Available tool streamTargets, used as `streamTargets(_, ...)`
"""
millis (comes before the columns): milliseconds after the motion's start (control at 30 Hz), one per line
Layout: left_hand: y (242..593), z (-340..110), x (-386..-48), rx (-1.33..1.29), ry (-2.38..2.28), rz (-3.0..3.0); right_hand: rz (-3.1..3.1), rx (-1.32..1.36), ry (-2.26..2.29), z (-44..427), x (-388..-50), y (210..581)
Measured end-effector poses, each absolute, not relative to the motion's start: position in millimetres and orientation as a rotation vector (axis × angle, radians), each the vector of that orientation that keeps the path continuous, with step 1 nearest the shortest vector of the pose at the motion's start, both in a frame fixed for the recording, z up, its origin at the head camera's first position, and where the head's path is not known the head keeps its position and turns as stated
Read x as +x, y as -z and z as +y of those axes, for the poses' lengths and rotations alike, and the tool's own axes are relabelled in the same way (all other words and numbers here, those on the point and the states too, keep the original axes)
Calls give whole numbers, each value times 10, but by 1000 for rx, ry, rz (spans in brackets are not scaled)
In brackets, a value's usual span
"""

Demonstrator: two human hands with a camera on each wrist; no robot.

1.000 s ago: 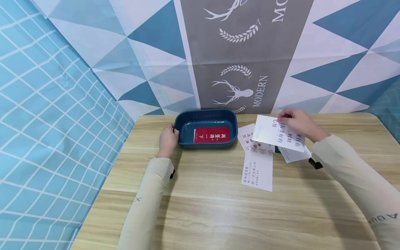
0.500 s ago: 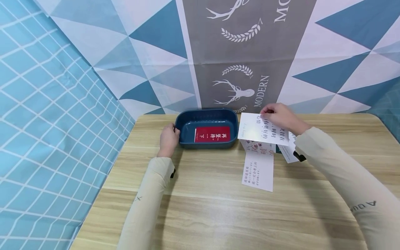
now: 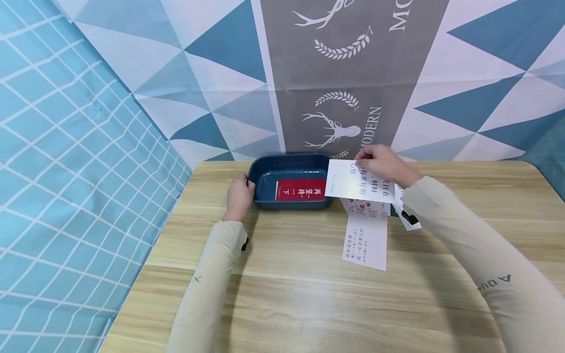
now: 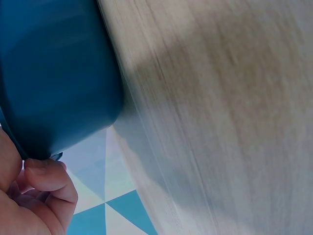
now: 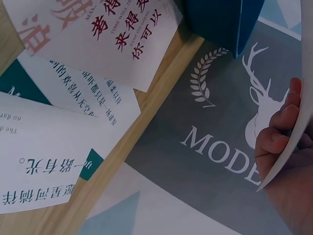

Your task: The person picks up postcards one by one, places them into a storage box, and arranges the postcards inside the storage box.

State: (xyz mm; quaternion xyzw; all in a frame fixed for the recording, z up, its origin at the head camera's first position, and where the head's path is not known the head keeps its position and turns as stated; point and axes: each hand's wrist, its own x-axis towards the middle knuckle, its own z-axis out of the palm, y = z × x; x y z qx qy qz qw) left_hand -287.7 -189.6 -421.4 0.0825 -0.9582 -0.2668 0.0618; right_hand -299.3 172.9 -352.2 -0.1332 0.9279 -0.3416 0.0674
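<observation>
A dark blue rectangular basin stands near the table's back edge, with a red card lying flat inside. My left hand grips the basin's left end; in the left wrist view its curled fingers pinch the rim. My right hand pinches a white card printed with dark characters. This card is held above the table, its left end over the basin's right rim. Under it lie several overlapping cards, among them a white one with small print; parts of them are covered.
The pile of loose cards lies right of the basin, near the table's back edge. A patterned cloth hangs behind the wooden table, and a blue gridded cloth hangs along the left side.
My right hand has moved left with the white card, from above the pile to the basin's right rim. The left hand stays on the basin.
</observation>
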Motion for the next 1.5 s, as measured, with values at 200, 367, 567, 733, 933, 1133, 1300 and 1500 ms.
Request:
streamTargets(200,4200,-1893,-2870,244,794,-2894,2798,-387,998,1624,-3046,3507)
streamTargets(367,4201,-1893,-2870,239,793,-2887,2797,-398,999,1520,-3096,3498)
streamTargets(567,4217,-1907,-2885,245,795,-2889,2791,-418,1010,1431,-3127,3503)
streamTargets(733,4215,-1907,-2883,244,787,-2892,2777,-429,1019,1357,-3154,3519)
streamTargets(933,4202,-1898,-2875,245,783,-2893,2761,-422,1014,1258,-3180,3525)
streamTargets(1133,4214,-1893,-2886,234,787,-2883,2754,-442,1027,1186,-3220,3550)
streamTargets(1300,4208,-1889,-2879,224,785,-2875,2749,-454,1034,1139,-3244,3579)
streamTargets(1500,4203,-1894,-2876,242,783,-2876,2749,-462,1043,1090,-3265,3593)
